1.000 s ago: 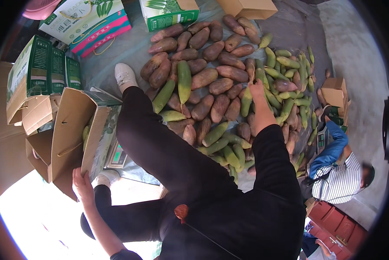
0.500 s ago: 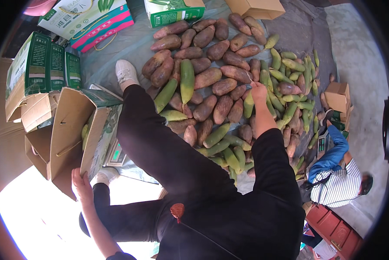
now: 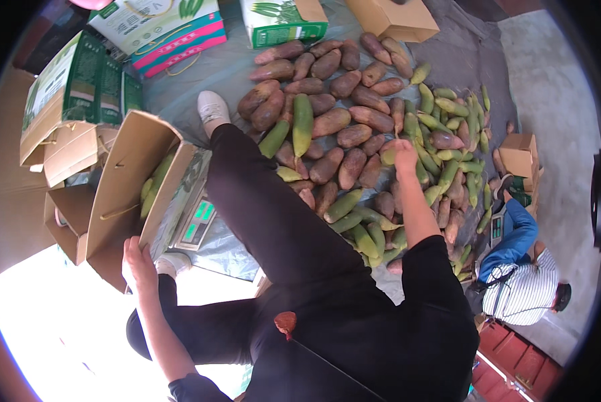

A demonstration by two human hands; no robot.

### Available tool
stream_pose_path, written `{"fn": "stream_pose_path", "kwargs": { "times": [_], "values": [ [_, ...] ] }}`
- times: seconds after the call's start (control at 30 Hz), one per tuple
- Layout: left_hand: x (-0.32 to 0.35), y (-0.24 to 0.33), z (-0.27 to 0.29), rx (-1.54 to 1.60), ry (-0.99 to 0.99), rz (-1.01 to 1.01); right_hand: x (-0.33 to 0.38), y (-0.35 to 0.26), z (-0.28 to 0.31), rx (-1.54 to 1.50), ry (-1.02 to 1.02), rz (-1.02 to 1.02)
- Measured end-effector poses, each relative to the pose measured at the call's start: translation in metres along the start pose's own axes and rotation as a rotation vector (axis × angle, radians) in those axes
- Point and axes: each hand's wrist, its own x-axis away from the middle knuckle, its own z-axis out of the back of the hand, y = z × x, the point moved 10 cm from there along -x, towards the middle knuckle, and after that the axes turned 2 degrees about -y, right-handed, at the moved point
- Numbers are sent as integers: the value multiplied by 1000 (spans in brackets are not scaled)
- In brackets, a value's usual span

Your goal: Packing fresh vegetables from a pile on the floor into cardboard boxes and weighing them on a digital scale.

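My left hand [image 3: 139,264] is closed on the lower edge of an open cardboard carton [image 3: 129,181], its fingers curled over the rim. Green radishes [image 3: 156,187] show inside the carton, which leans by a digital scale [image 3: 196,223] with a lit display. Over the heap of produce, my right hand [image 3: 405,158] has its fingers drawn together at the thin lower tip of a reddish-brown root [image 3: 397,114]. What lies between those fingers is too small to make out. A pale green radish end [image 3: 387,158] shows just beside them.
Reddish-brown roots [image 3: 327,166] and green radishes [image 3: 447,107] cover the sheet ahead. Green printed cartons [image 3: 79,87] stand at left, another carton [image 3: 283,23] at the back. A co-worker in a striped shirt [image 3: 524,288] sits at right beside a scale [image 3: 496,226].
The view has shifted, so the cartons and heap appear farther right. My right hand has come slightly nearer to me over the heap. My left hand stays on the carton edge.
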Motion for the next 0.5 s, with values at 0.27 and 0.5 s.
{"fn": "stream_pose_path", "kwargs": {
  "times": [0.27, 0.5],
  "values": [
    [-1, 3, 1, -135, -46, 94, 55, -201, -36, -353, -291, 72],
    [4, -4, 4, -146, 13, 86, 168, -396, -102, -825, -769, 445]
  ]
}}
